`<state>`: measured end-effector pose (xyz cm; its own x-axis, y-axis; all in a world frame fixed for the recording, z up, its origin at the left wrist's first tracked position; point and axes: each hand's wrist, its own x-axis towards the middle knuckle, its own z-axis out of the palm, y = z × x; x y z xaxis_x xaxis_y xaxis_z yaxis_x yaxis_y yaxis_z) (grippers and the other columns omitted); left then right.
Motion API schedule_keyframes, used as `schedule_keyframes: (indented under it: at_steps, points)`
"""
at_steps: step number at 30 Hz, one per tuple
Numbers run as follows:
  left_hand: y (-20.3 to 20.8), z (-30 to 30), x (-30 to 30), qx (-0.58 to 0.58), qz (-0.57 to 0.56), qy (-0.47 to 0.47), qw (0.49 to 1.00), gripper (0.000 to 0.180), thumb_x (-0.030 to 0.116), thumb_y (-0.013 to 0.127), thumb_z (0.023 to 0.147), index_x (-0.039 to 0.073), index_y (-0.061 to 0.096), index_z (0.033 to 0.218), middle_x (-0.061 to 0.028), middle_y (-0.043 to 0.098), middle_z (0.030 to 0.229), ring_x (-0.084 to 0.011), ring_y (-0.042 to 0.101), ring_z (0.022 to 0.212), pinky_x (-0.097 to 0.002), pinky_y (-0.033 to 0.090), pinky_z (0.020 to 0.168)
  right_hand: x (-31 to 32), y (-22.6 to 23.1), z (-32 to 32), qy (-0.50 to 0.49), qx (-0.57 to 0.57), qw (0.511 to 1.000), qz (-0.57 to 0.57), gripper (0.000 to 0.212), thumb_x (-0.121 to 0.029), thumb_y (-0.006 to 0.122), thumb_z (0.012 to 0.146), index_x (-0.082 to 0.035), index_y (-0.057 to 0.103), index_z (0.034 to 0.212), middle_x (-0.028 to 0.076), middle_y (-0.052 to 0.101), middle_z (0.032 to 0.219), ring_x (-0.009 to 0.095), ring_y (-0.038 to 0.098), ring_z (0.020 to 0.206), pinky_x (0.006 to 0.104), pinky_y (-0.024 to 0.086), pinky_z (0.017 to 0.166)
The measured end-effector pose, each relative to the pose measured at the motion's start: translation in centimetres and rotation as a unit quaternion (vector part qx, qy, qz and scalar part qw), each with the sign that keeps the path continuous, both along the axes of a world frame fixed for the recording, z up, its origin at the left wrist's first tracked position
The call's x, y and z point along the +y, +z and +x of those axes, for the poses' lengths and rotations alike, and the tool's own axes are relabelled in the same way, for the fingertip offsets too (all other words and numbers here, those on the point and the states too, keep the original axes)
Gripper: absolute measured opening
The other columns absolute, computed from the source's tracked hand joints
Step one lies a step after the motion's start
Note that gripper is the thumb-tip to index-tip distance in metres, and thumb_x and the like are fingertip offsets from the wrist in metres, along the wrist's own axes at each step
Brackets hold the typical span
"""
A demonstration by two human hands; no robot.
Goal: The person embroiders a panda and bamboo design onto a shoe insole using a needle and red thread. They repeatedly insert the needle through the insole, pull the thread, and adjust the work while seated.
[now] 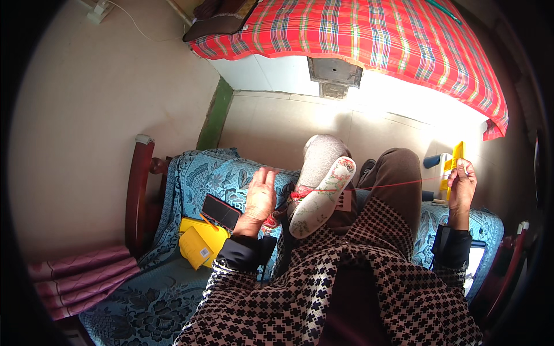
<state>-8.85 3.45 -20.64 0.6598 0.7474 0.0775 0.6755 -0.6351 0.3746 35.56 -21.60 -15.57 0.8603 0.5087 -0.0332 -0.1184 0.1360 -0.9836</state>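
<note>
A white insole (315,203) with red and green floral stitching lies tilted across my raised leg. From it a taut red thread (398,184) runs right to my right hand (463,183), which is raised with its fingers pinched on the thread; a needle cannot be made out. My left hand (261,196) is left of the insole, fingers stretched out and holding nothing. Bunched red material (300,193) shows beside the insole's left edge. A yellow piece (457,151) appears right behind my right fingers; whether they touch it I cannot tell.
A dark phone (221,211), a yellow booklet (203,245) and an orange pencil (209,222) lie on the blue patterned sofa cover (150,300). A white-and-yellow stool-like object (445,167) stands at right. Ahead is a red plaid cloth (358,29) over a white base.
</note>
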Motion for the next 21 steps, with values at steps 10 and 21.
schedule_keyframes:
  at_steps: [10, 21]
  points:
    - [3.8, 5.2, -2.9, 0.047, 0.028, -0.357, 0.933, 0.051, 0.011, 0.057, 0.079, 0.031, 0.055, 0.126, 0.0015, 0.044, 0.132, -0.0258, 0.048, 0.107, -0.0335, 0.042, 0.096, 1.1, 1.0, -1.8, 0.026, 0.032, 0.999, -0.004, 0.010, -0.007, 0.056, 0.092, -0.003, 0.059, 0.100, 0.009, 0.065, 0.086, 0.011, 0.061, 0.063, 0.0186, 0.047, 0.055]
    - [6.1, 7.0, 0.0, -0.572, -0.493, 0.042, 0.655, 0.029, 0.004, 0.055, 0.090, 0.003, 0.055, 0.119, -0.0111, 0.059, 0.119, -0.0241, 0.057, 0.108, -0.0384, 0.048, 0.093, 2.2, 7.0, -4.0, 0.064, 0.038, 0.989, 0.125, 0.013, -0.015, 0.049, 0.097, -0.005, 0.050, 0.104, 0.008, 0.056, 0.068, 0.013, 0.054, 0.053, 0.0233, 0.048, 0.050]
